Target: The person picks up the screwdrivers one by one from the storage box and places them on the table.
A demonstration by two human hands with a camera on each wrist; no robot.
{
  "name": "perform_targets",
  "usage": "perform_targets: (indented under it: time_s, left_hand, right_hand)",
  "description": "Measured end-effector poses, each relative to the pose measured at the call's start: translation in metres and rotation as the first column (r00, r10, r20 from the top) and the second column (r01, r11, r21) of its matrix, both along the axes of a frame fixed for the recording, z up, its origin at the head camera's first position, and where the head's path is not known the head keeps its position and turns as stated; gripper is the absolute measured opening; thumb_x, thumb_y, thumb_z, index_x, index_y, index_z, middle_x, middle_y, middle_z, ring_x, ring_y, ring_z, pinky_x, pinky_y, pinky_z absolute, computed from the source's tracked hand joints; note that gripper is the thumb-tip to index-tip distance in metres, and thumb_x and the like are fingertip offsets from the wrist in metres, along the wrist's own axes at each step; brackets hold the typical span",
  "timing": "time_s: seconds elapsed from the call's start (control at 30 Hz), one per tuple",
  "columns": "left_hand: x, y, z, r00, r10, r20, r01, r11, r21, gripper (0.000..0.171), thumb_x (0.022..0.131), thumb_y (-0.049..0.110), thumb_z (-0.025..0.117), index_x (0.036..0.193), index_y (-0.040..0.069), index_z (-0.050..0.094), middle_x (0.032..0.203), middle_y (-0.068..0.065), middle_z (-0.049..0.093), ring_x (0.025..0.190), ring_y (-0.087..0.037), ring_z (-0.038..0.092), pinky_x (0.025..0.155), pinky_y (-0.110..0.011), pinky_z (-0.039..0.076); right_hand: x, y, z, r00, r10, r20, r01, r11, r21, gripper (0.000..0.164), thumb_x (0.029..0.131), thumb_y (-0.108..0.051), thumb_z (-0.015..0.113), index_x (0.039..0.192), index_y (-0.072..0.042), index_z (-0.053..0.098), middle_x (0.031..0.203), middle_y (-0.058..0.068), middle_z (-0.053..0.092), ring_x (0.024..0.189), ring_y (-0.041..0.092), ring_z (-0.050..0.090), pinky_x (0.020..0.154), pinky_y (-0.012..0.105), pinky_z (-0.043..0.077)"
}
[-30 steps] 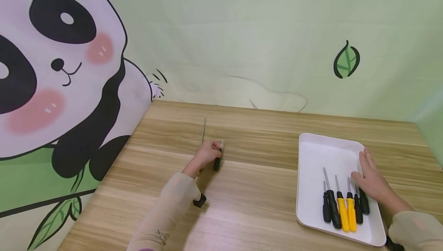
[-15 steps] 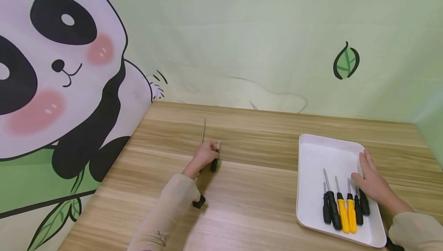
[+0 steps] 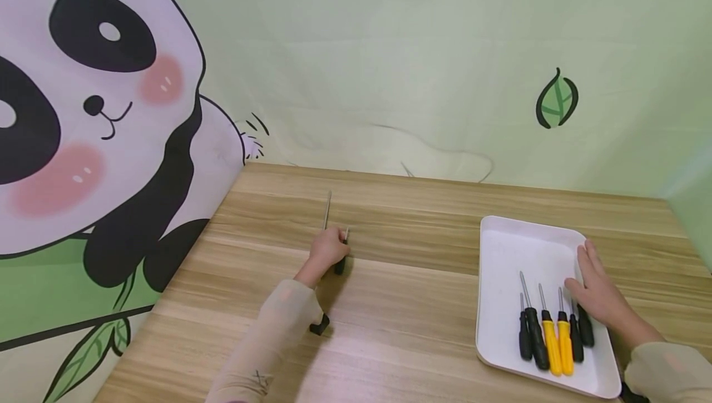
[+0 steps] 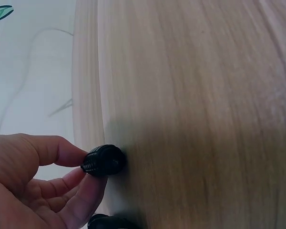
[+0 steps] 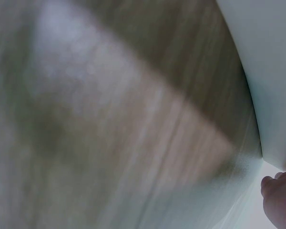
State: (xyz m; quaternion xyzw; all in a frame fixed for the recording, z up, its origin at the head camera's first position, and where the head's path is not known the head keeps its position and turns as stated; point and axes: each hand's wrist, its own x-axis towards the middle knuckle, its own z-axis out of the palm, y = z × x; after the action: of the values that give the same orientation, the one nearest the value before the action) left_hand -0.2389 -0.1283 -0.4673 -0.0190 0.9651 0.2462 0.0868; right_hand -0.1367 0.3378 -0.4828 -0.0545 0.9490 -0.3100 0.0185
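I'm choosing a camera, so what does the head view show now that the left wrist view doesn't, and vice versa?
Only the head view: the right hand at the white tray, six screwdrivers inside, a metal shank beside the left hand, and the panda picture.

Only the left wrist view: the butt end of the held black handle, face-on.

Both: that hand holding the handle, the wooden tabletop and the wall.

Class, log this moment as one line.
left hand: pinches black screwdriver; right hand: at rim of tray; inside: yellow and black screwdrivers
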Motion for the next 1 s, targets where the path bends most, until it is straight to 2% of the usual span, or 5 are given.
perform_targets:
  time_s: [0.27, 0.47, 0.63, 0.83, 1.0]
  left_hand:
    - [0.001, 0.003, 0.001, 1.0, -0.002, 0.014, 0.003, 0.999, -0.053, 0.009, 0.07, 0.007, 0.059, 0.067, 0.009, 0.052, 0.066, -0.002, 0.049, 0.061, -0.017, 0.044, 0.051, -0.023, 0.032]
    - [0.0, 0.002, 0.001, 1.0, -0.021, 0.001, 0.021, 0.996, -0.087, 0.005, 0.069, 0.009, 0.061, 0.074, 0.007, 0.06, 0.077, -0.006, 0.06, 0.069, -0.021, 0.052, 0.06, -0.028, 0.042]
    - [-0.001, -0.002, -0.002, 1.0, -0.022, -0.007, 0.022, 0.999, -0.034, 0.013, 0.069, 0.01, 0.063, 0.082, 0.006, 0.063, 0.086, -0.008, 0.063, 0.078, -0.024, 0.056, 0.07, -0.032, 0.046]
    - [0.0, -0.007, -0.002, 1.0, -0.018, -0.015, 0.019, 0.998, 0.058, 0.014, 0.067, 0.009, 0.067, 0.08, 0.005, 0.063, 0.084, -0.008, 0.062, 0.077, -0.022, 0.055, 0.067, -0.03, 0.044]
    - [0.0, -0.01, 0.001, 1.0, -0.004, 0.018, 0.002, 0.994, 0.106, 0.017, 0.07, 0.009, 0.066, 0.086, 0.006, 0.062, 0.089, -0.008, 0.063, 0.079, -0.021, 0.056, 0.066, -0.029, 0.045]
  right_hand:
    - [0.0, 0.001, -0.001, 1.0, -0.001, 0.008, 0.001, 1.0, -0.003, 0.068, 0.09, -0.017, 0.035, 0.133, 0.015, -0.006, 0.141, 0.027, -0.02, 0.13, 0.042, -0.016, 0.101, 0.06, -0.003]
    - [-0.001, 0.001, -0.001, 1.0, -0.005, 0.009, 0.005, 1.0, -0.004, 0.068, 0.09, -0.018, 0.035, 0.133, 0.014, -0.007, 0.141, 0.026, -0.021, 0.13, 0.041, -0.017, 0.101, 0.06, -0.003]
    - [-0.002, 0.001, 0.0, 1.0, -0.01, 0.015, 0.01, 1.0, 0.0, 0.068, 0.09, -0.019, 0.035, 0.133, 0.013, -0.007, 0.141, 0.025, -0.022, 0.13, 0.041, -0.016, 0.1, 0.061, -0.002]
    - [-0.002, 0.001, -0.001, 1.0, -0.01, 0.011, 0.01, 1.0, 0.006, 0.068, 0.09, -0.018, 0.035, 0.134, 0.013, -0.007, 0.141, 0.025, -0.021, 0.13, 0.042, -0.016, 0.1, 0.061, -0.002]
    - [-0.002, 0.002, -0.002, 1.0, -0.005, 0.002, 0.005, 1.0, 0.007, 0.068, 0.09, -0.018, 0.035, 0.133, 0.013, -0.007, 0.141, 0.026, -0.021, 0.13, 0.042, -0.015, 0.101, 0.061, -0.002]
